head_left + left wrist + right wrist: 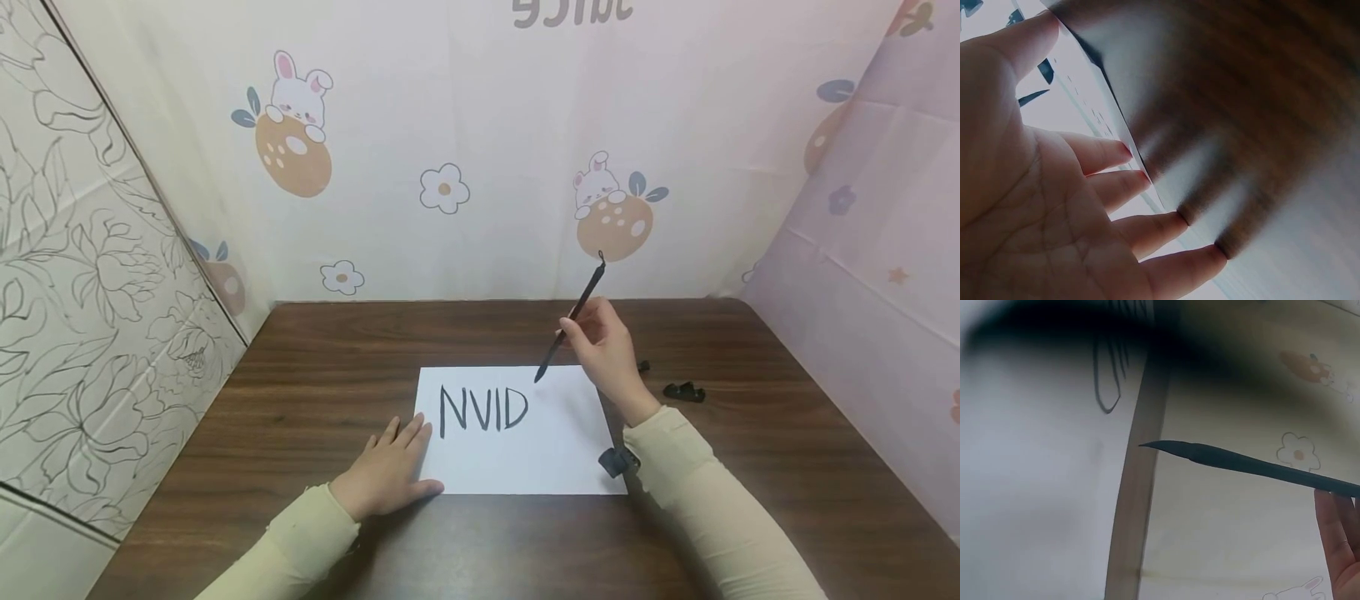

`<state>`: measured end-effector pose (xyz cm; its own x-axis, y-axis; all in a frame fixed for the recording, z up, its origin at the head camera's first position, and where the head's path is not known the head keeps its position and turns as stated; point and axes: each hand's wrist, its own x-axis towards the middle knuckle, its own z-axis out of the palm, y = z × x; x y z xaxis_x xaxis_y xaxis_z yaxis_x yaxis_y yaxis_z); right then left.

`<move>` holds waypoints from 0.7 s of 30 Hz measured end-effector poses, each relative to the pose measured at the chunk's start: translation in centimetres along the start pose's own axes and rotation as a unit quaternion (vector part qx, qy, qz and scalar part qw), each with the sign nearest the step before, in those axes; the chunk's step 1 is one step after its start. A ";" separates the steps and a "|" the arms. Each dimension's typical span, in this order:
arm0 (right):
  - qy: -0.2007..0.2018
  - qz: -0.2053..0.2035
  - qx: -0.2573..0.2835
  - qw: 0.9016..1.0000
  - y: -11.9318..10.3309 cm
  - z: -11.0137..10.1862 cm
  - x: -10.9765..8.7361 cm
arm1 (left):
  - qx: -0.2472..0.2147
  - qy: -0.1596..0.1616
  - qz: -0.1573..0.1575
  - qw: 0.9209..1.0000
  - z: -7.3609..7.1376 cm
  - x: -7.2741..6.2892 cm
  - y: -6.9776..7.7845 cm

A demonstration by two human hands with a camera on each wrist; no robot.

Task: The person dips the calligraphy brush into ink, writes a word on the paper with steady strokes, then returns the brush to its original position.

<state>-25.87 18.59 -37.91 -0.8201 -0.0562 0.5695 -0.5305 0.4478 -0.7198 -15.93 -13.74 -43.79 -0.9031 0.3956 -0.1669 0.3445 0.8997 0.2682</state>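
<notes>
A white sheet of paper (517, 462) lies on the table and bears the dark letters "NVID" (483, 410). My right hand (606, 350) pinches a black writing brush (573, 315), tilted, with its tip over the upper part of the sheet, right of the "D". In the right wrist view the brush (1241, 464) shows a dark pointed tip, and part of the hand (1340, 534) is at the right edge. My left hand (386, 471) rests with spread fingers on the sheet's left edge; the left wrist view shows its palm (1041, 206) and fingertips along that edge.
A small black rest-like object (684, 392) lies on the dark wooden table (337, 350) right of the sheet, with another small black piece (643, 366) beside my right wrist. A printed curtain (450, 108) hangs behind the table, and a flower-patterned panel (97, 250) stands at left.
</notes>
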 end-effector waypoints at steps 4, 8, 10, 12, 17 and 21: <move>0.003 0.005 0.001 1.000 0.3 -0.2 -0.2 | -0.002 -0.001 -0.001 1.000 0.0 0.0 0.0; 0.003 0.006 -0.004 1.000 0.3 -0.2 -0.4 | -0.002 0.000 0.000 1.000 0.0 0.0 0.0; 0.001 0.010 -0.009 1.000 0.3 -0.2 -0.5 | -0.002 0.001 0.001 1.000 0.0 0.0 -0.1; -0.004 0.013 -0.017 1.000 0.4 -0.1 -0.7 | -0.001 0.001 0.001 1.000 0.0 0.0 -0.1; -0.008 0.015 -0.028 0.999 0.6 0.2 -1.1 | -0.001 0.000 0.002 1.000 0.0 0.1 -0.2; -0.009 0.015 -0.018 1.000 0.5 0.3 -1.2 | 0.001 0.001 0.004 1.000 -0.1 0.1 -0.3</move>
<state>-25.20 18.62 -39.11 -0.8395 -0.0590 0.5402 -0.4980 0.4814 -0.7213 -16.16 -13.96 -43.80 -0.9009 0.4022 -0.1632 0.3519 0.8968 0.2681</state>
